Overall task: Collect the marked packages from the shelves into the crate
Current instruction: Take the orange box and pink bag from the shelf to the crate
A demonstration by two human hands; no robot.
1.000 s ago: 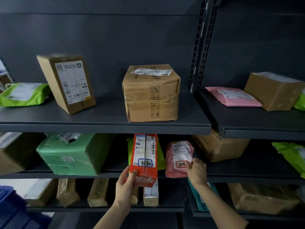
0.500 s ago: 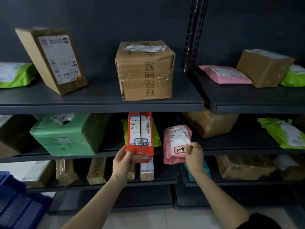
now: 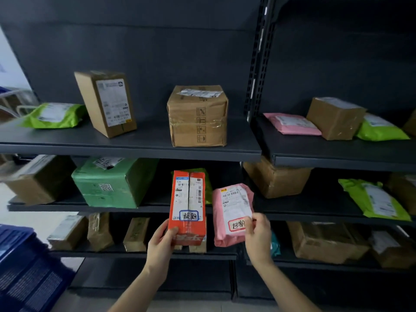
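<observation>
At the shelves (image 3: 135,151), a seemingly stiff box (image 3: 188,206) is gripped low by the left hand (image 3: 161,246), a soft bag (image 3: 231,238) pinched by the right hand (image 3: 258,239).

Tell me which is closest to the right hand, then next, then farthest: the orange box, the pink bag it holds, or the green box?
1. Pink bag: pinched in the right hand itself.
2. Orange box: just to its left, held by the left hand.
3. Green box: farthest left, on the middle shelf.

Taped brown box (image 3: 197,115) top-mid, green pkg (image 3: 112,183) below-left
</observation>
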